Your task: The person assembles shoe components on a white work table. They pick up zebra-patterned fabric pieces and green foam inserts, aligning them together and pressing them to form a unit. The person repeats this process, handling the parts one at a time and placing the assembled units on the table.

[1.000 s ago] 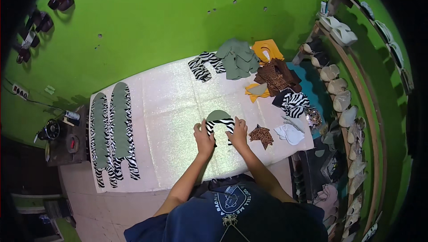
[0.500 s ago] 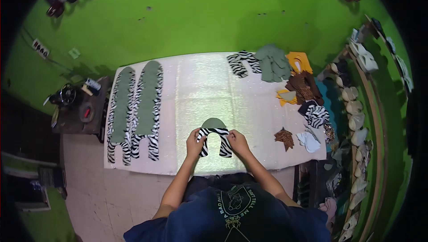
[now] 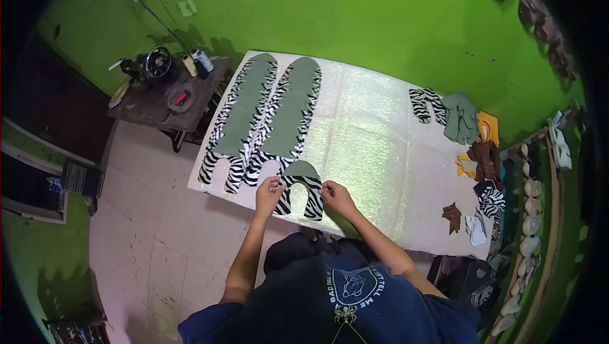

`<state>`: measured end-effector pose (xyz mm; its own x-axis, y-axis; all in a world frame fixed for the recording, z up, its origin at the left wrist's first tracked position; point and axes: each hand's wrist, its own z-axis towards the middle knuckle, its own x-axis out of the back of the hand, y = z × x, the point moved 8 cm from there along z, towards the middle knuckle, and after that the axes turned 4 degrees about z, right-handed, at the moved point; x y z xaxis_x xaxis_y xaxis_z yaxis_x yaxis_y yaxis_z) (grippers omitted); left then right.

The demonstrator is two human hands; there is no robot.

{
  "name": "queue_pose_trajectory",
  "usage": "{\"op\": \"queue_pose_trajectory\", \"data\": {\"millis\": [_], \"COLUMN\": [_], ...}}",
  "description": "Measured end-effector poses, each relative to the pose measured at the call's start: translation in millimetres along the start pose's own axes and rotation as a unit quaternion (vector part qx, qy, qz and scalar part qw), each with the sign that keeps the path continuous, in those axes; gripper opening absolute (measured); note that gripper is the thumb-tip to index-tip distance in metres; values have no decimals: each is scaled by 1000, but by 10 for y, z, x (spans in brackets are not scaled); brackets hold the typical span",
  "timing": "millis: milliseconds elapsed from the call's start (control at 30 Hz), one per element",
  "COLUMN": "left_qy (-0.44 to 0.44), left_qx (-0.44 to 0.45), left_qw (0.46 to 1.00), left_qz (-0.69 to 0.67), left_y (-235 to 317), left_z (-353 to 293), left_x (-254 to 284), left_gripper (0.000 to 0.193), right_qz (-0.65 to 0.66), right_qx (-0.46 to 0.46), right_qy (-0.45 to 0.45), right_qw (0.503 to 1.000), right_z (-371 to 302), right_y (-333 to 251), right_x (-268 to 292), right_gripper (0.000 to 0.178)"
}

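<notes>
I see a striped arch piece (image 3: 313, 201) with a green cap (image 3: 300, 168) near the front edge of the worktop (image 3: 380, 173), just beside the lower end of the second row. Its rounded end points away from the person, and its two legs point back to the body. The long axis runs almost straight away from the chest. The left hand (image 3: 269, 195) pinches the left side between thumb and fingers; the grip of the right hand (image 3: 338, 198) pinches the right side. Whether the piece touches the surface, I cannot tell.

The worktop has a pale, glittering cover. On its left lie two long rows (image 3: 287, 112) of overlapping green and striped pieces, and at the right end are the green pieces (image 3: 459, 119) and the brown pieces (image 3: 485, 160). Around it is a bright green wall (image 3: 393, 20), a pale tiled floor (image 3: 158, 217), a sewing machine (image 3: 155, 64) on a dark side table (image 3: 149, 112), and shoes (image 3: 531, 206) along the right.
</notes>
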<state>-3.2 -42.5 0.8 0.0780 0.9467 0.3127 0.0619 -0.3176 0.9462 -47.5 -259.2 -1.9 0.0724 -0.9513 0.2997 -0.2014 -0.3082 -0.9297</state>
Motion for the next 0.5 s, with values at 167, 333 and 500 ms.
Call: {"op": "queue_pose_trajectory", "data": {"millis": [167,333,500], "left_qy": [1,-9,-21], "left_qx": [-16,-38,-51], "left_qw": [999,997,995], "left_qz": [44,74,85], "left_y": [-128,-219,-237], "left_z": [139,323,506], "left_x": [513,827,929], "left_gripper": [32,30,29], "right_qz": [1,-1,-12], "right_qx": [43,46,45], "right_qy": [-14,-13,3], "right_qw": [999,999,999], "right_z": [146,254,402], "right_y": [-160,-272,-309], "right_x": [-425,-677,-786], "right_gripper": [16,16,15]}}
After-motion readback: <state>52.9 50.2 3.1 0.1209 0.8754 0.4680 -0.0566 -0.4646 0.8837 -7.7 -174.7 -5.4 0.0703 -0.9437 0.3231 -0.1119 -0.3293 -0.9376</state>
